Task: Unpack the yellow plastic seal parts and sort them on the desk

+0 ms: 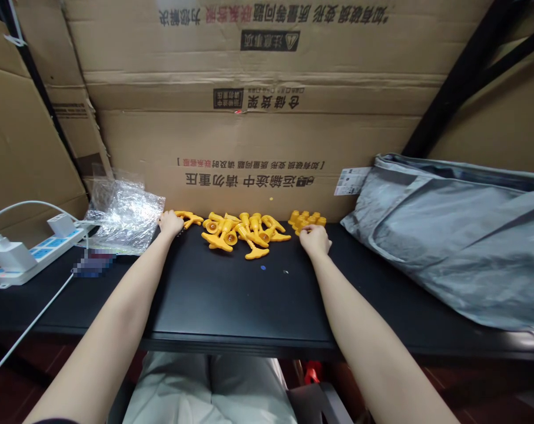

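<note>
At the left end of a row of yellow plastic parts, my left hand (170,224) has its fingers curled over a yellow handle piece (191,220); part of that piece is hidden behind the hand. Between my hands lies a loose pile of yellow T-shaped handles (258,238) with cup-like ends, some showing a metal-coloured centre. On the right, my right hand (315,240) is closed at the near edge of a tight group of small yellow cup-shaped pieces (299,221). Its fingertips touch the group, and what they pinch is mostly covered.
A grey fabric bag (452,247) fills the right of the black table (235,306). Crumpled clear plastic (125,209) and a white power strip (41,253) with cables lie left. Cardboard (249,135) walls the back. A small blue disc (263,268) lies in front of the pile.
</note>
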Action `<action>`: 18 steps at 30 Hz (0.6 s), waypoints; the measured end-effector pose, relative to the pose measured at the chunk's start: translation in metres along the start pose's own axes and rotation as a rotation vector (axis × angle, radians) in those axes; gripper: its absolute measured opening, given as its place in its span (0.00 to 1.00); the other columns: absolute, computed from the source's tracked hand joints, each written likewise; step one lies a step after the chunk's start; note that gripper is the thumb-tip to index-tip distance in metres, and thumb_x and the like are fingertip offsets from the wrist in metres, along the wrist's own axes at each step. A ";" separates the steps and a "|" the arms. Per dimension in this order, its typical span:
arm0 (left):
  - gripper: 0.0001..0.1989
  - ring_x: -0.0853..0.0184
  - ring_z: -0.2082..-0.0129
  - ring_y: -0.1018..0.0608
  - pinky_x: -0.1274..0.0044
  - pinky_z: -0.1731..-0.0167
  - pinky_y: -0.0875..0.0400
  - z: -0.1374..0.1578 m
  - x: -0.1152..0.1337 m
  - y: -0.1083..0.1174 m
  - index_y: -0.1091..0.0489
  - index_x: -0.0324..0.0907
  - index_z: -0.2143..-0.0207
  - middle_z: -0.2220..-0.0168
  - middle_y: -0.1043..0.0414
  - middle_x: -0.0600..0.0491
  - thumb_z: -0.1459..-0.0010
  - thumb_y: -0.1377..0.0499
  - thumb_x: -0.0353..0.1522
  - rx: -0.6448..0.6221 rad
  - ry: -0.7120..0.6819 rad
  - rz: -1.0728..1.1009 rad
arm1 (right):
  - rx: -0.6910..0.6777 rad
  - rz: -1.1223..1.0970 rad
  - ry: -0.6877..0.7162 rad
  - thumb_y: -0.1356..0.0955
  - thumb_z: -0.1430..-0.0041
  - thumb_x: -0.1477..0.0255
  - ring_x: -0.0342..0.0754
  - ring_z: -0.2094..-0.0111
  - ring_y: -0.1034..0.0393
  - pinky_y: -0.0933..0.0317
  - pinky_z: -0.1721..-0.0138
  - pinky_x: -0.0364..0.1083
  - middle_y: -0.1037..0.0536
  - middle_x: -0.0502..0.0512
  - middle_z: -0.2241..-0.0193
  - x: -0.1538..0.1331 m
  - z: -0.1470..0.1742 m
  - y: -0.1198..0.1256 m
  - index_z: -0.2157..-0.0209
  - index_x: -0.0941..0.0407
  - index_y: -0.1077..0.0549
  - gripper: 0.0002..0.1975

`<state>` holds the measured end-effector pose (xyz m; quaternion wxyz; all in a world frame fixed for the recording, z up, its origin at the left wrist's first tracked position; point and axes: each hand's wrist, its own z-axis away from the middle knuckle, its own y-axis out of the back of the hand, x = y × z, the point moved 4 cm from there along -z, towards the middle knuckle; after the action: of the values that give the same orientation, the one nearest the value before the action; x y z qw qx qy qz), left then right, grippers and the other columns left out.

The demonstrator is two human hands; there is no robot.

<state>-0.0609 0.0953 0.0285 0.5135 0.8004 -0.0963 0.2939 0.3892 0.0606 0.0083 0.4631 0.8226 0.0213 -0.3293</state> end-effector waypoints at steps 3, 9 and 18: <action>0.21 0.54 0.45 0.30 0.68 0.46 0.38 0.006 0.018 0.007 0.31 0.35 0.50 0.46 0.31 0.37 0.48 0.45 0.27 0.042 -0.062 -0.036 | 0.036 0.003 0.021 0.39 0.43 0.74 0.56 0.52 0.34 0.43 0.52 0.57 0.29 0.61 0.53 -0.003 0.001 0.003 0.64 0.55 0.26 0.11; 0.11 0.65 0.63 0.21 0.77 0.58 0.30 0.027 0.068 0.011 0.25 0.42 0.64 0.65 0.21 0.51 0.47 0.46 0.28 -0.227 -0.287 0.138 | 0.082 -0.010 0.123 0.40 0.44 0.74 0.56 0.51 0.37 0.43 0.53 0.54 0.31 0.62 0.52 -0.017 0.006 0.010 0.61 0.57 0.28 0.12; 0.10 0.70 0.82 0.28 0.80 0.77 0.33 0.049 0.082 -0.001 0.27 0.40 0.66 0.79 0.27 0.55 0.51 0.39 0.34 -0.493 -0.324 0.065 | 0.169 -0.091 0.402 0.41 0.44 0.76 0.58 0.54 0.36 0.43 0.56 0.54 0.29 0.64 0.57 -0.054 0.020 0.015 0.63 0.57 0.28 0.12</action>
<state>0.0239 0.0648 0.0598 0.6607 0.6845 -0.2710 0.1463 0.3418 0.0507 0.0424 0.3636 0.9058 0.1225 -0.1799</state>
